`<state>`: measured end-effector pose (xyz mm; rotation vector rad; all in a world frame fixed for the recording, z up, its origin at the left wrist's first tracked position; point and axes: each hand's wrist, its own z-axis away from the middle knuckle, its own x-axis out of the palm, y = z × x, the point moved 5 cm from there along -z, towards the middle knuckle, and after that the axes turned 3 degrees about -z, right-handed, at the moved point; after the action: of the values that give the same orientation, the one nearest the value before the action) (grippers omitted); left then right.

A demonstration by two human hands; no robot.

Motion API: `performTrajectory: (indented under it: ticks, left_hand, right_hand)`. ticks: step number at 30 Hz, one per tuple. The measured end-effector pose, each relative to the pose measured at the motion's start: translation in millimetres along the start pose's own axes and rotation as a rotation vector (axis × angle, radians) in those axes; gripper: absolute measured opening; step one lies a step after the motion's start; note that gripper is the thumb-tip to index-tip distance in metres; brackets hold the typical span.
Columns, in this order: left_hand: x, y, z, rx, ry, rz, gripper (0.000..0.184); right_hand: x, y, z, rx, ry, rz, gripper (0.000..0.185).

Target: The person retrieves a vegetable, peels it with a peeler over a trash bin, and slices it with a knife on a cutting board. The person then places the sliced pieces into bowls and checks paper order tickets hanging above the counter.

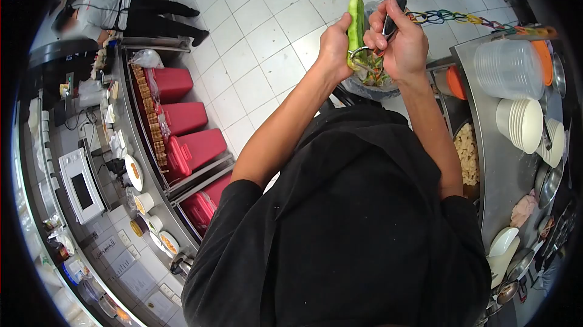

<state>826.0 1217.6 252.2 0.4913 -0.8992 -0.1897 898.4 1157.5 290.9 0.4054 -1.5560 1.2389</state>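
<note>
My left hand is closed around a long, partly peeled cucumber, its pale green side facing right. In my right hand, fingers wrapped round it, is a peeler with a dark handle. Its curved metal head meets the lower part of the cucumber. Below both hands stands a bin lined with a clear bag, holding green, red and pale scraps. A chain of coloured rubber bands stretches right from beside my right hand.
On the right, a steel counter carries clear tubs and stacked white bowls. A container of pale chunks sits beside my right arm. Red bins stand under the left counter. A person is at the upper left.
</note>
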Motion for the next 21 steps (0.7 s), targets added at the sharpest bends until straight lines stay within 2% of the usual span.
performTrajectory:
  ticks: [2, 4, 7, 15, 21]
  left_hand:
    - [-5, -4, -1, -0.01, -0.033, 0.008, 0.037]
    - [-4, -4, -1, 0.012, -0.102, 0.006, 0.037]
    - [-3, -12, 7, -0.002, -0.031, 0.021, 0.038]
    - [-17, -8, 12, 0.047, 0.028, -0.095, 0.034]
    - [-11, 5, 20, 0.145, 0.038, -0.059, 0.037]
  right_hand:
    - [-1, 1, 0, -0.01, -0.003, 0.002, 0.021]
    - [-6, 4, -2, 0.001, 0.095, -0.025, 0.022]
    - [-11, 1, -9, -0.068, 0.207, 0.007, 0.022]
    - [-15, 5, -27, -0.113, 0.27, 0.028, 0.022]
    - [-2, 6, -43, -0.098, 0.248, 0.024, 0.022]
